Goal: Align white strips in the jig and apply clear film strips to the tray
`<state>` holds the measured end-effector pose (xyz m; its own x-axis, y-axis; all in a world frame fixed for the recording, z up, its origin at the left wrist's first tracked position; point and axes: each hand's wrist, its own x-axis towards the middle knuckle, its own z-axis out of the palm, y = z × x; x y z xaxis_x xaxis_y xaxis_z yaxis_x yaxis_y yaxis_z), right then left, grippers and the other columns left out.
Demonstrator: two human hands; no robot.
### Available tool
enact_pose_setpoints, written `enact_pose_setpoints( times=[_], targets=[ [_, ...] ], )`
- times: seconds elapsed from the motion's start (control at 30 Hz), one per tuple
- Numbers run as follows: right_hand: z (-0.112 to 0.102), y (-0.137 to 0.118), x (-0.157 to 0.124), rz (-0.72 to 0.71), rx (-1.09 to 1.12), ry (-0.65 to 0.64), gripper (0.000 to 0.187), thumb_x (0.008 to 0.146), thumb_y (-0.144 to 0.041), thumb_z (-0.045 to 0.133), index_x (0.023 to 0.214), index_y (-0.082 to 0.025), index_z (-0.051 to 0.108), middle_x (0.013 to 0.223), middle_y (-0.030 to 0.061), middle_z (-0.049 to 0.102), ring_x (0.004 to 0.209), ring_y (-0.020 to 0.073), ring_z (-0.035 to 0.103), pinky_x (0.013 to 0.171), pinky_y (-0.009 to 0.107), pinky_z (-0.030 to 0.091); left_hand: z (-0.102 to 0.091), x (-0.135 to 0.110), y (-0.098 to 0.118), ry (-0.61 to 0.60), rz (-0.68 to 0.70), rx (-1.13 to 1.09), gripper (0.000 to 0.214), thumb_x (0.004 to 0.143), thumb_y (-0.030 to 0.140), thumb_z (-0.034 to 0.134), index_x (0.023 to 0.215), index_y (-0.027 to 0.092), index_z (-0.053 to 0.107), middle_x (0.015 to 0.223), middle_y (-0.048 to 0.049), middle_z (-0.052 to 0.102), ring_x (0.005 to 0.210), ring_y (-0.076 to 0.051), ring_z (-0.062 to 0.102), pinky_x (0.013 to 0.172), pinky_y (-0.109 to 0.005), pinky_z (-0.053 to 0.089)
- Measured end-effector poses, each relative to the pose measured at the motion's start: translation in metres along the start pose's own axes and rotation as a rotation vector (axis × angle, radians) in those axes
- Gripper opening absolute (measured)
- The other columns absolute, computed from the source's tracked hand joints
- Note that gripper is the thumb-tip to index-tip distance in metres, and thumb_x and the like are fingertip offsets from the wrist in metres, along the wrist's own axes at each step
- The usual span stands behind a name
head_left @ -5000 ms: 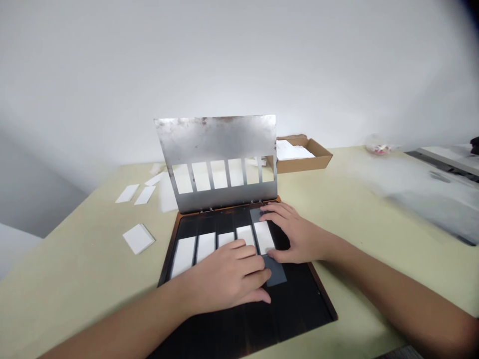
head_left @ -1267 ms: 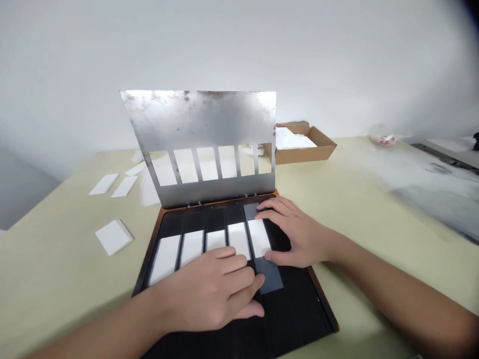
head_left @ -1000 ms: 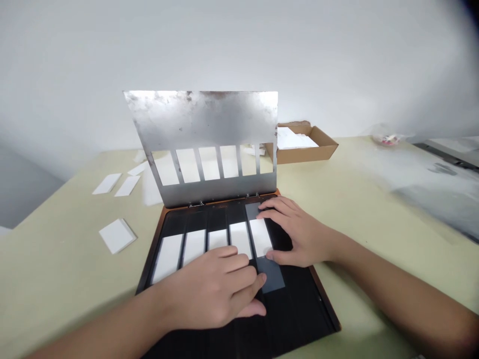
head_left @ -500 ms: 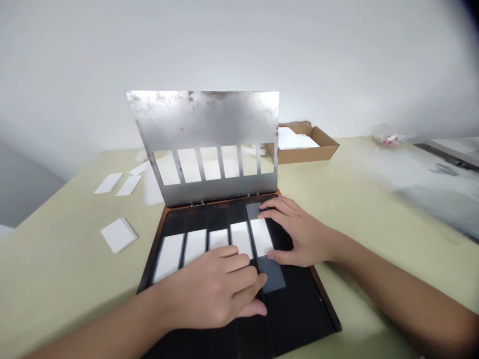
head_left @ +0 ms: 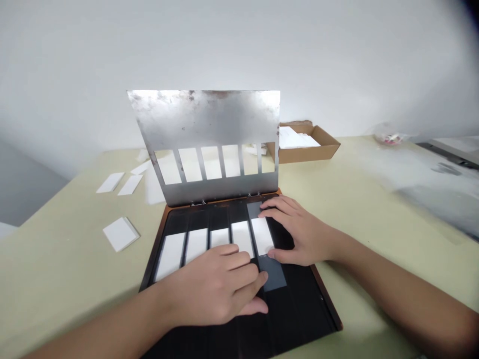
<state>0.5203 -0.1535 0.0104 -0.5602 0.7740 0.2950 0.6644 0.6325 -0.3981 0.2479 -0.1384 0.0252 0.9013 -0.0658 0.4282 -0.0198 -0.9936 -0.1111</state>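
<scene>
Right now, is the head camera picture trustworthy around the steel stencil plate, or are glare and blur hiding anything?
In the head view, the hinged steel stencil plate has bright glare along its top edge and patchy reflections; the right part of the pale tabletop is smeared and hazy; the left hand and right hand look sharp; the top right corner darkens.

Bright, even light washes the white wall (head_left: 239, 45), and soft glare streaks the steel plate (head_left: 204, 117). The right of the table (head_left: 422, 199) blurs, with wide-angle bending and a dark top-right corner.
</scene>
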Motion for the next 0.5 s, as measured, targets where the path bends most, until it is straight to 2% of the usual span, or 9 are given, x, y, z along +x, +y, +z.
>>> enact_pose_setpoints(
  times=[0.23, 0.5],
  targets=[
    [0.0002, 0.0007, 0.0, 0.007, 0.0, -0.006, 0.069, 0.083, -0.053, 0.077, 0.138, -0.018, 0.055, 0.144, 0.0169, 0.053, 0.138, 0.0329, 0.046, 0.119, 0.051, 0.037, 0.0, 0.0003, -0.0002, 0.003, 0.004, -0.012, 0.035, 0.098, 0.04, 0.072, 0.112, 0.008, 0.073, 0.076, -0.0018, 0.061, 0.067, -0.017, 0.054, 0.062, -0.034, 0.041],
    [0.0005, 0.0, -0.0012, 0.002, -0.001, 0.002, 0.068, 0.082, -0.05, 0.079, 0.138, -0.019, 0.056, 0.143, 0.0175, 0.054, 0.138, 0.0346, 0.046, 0.119, 0.054, 0.037, 0.0002, 0.0001, 0.0008, -0.005, 0.007, 0.004, 0.038, 0.098, 0.043, 0.071, 0.112, 0.008, 0.073, 0.076, -0.001, 0.06, 0.067, -0.016, 0.053, 0.06, -0.033, 0.04]
  ],
)
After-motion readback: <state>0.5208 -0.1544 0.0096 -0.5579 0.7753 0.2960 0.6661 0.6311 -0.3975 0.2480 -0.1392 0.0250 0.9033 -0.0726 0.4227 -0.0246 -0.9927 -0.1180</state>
